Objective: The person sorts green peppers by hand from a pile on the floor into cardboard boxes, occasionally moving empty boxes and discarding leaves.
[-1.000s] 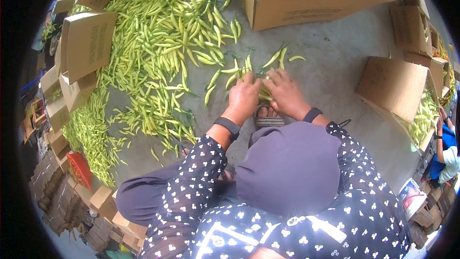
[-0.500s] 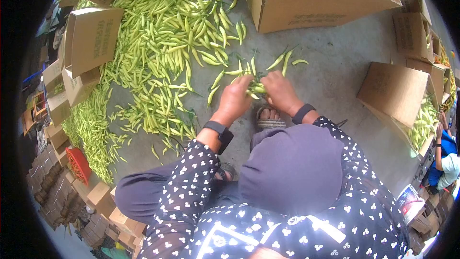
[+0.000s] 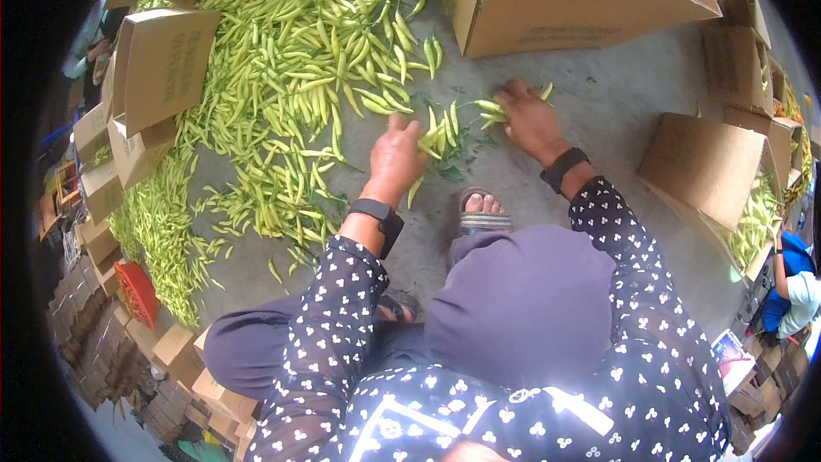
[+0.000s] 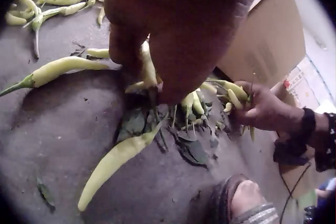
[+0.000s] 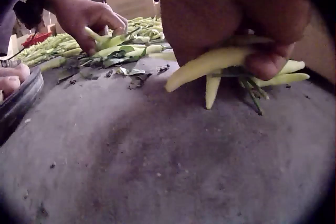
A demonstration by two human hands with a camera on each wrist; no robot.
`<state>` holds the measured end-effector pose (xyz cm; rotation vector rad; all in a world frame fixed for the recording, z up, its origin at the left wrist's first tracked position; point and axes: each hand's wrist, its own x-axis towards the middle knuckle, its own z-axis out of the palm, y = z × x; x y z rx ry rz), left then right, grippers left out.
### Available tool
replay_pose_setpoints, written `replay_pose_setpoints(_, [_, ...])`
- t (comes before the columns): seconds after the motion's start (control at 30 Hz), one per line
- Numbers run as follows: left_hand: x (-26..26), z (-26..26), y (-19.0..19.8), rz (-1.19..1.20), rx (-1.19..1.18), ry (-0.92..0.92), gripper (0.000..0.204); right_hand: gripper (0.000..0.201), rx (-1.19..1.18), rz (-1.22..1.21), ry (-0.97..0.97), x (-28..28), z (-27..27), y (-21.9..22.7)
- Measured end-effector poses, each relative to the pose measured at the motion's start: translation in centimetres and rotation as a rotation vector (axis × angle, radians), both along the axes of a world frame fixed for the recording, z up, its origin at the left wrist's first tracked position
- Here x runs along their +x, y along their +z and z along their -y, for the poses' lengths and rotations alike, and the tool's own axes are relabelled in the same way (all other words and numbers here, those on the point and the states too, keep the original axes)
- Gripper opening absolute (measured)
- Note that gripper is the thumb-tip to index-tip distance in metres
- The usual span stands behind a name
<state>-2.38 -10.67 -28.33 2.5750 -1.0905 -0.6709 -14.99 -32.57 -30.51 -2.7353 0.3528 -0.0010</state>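
Chillies [image 3: 492, 111] bunched in both hands [image 3: 395, 158], cardboard box [image 3: 573, 0] just beyond.

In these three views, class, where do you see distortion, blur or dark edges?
Head view: fisheye bends the cardboard box edges, with black corners. Left wrist view: the left hand looms dark and blurred close up, while the peppers are sharper. Right wrist view: the right hand is blurred, the concrete floor soft and vignetted.

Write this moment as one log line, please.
left hand: gripping peppers | right hand: gripping peppers | floor: pepper pile, boxes
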Motion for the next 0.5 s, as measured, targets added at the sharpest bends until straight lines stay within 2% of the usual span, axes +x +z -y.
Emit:
replay_pose_setpoints(0.07, [-0.1,0.0,-0.1,0.013,-0.048,-0.022,0.026,0.033,-0.027,-0.048,0.009,0.1,0.4,0.0])
replay_pose_setpoints(0.13, [-0.1,-0.4,-1.0,0.069,-0.027,-0.037,0.022,0.032,0.072,-0.138,-0.034,-0.1,0.4,0.2])
replay_pose_setpoints(0.17, [0.2,-0.7,-1.3,0.071,-0.031,-0.038,0.022,0.032,0.068,-0.137,-0.036,-0.3,0.5,0.2])
replay_pose_setpoints(0.23, [1.2,-0.4,-1.2,-0.005,-0.235,0.046,0.019,0.027,0.136,-0.023,-0.039,-0.9,0.9,0.1])
replay_pose_setpoints(0.27, [1.8,0.4,-0.7,0.014,-0.258,0.035,0.019,0.027,0.114,-0.001,-0.046,-0.8,1.1,0.0])
replay_pose_setpoints(0.33, [2.6,2.2,3.1,-0.044,-0.419,0.255,0.016,0.024,0.072,0.116,-0.027,-1.1,0.8,-0.5])
replay_pose_setpoints(0.37, [3.7,3.5,4.9,0.027,-0.554,0.257,0.017,0.024,0.062,0.126,-0.037,-1.0,0.9,-0.5])
replay_pose_setpoints(0.43, [5.7,6.6,11.3,0.054,-0.868,0.197,0.017,0.023,0.021,0.009,0.09,-0.7,1.1,-0.4])
replay_pose_setpoints(0.47, [6.7,8.4,14.6,0.115,-1.079,0.125,0.017,0.023,0.015,0.013,0.085,-0.6,1.3,-0.1])
replay_pose_setpoints(0.5, [7.3,10.1,17.1,0.097,-1.145,0.135,0.011,0.023,0.014,-0.026,0.109,-0.4,1.4,0.2])
